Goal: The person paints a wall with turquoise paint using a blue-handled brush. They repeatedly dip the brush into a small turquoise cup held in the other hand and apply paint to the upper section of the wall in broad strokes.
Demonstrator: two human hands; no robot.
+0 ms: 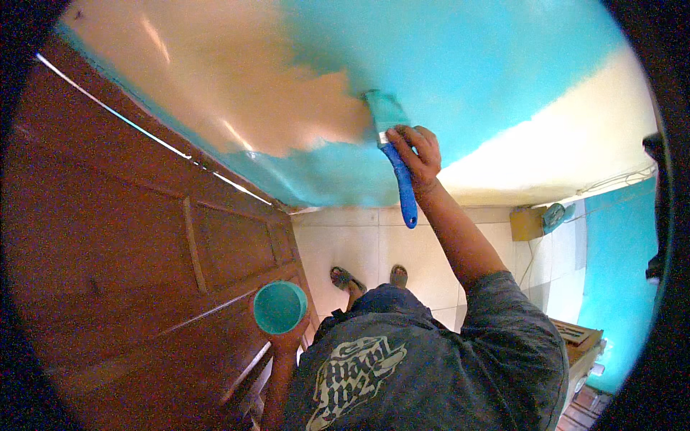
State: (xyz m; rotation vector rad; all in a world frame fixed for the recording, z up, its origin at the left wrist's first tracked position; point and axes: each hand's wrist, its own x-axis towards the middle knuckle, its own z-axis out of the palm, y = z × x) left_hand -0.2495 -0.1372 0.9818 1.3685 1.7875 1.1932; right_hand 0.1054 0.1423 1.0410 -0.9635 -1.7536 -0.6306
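Observation:
My right hand (420,153) grips a paintbrush (401,172) with a blue handle, near its metal ferrule. The wide bristles, coated in turquoise paint, are against the wall (259,91) or just off it, where a turquoise area meets bare beige; motion blurs them. At the lower left, my left hand (291,338) is around a green cup-shaped container (280,307); most of its fingers are hidden. The container's open top faces up, and its inside looks green. Turquoise covers the upper middle of the wall and a band along its foot, while beige shows at left and right.
A brown wooden panelled door (145,231) stands close on my left. Below are floor tiles (345,242) and my sandalled feet. A small box (525,223) with a cable sits by the wall's foot at right. Wooden furniture (585,339) stands at the lower right.

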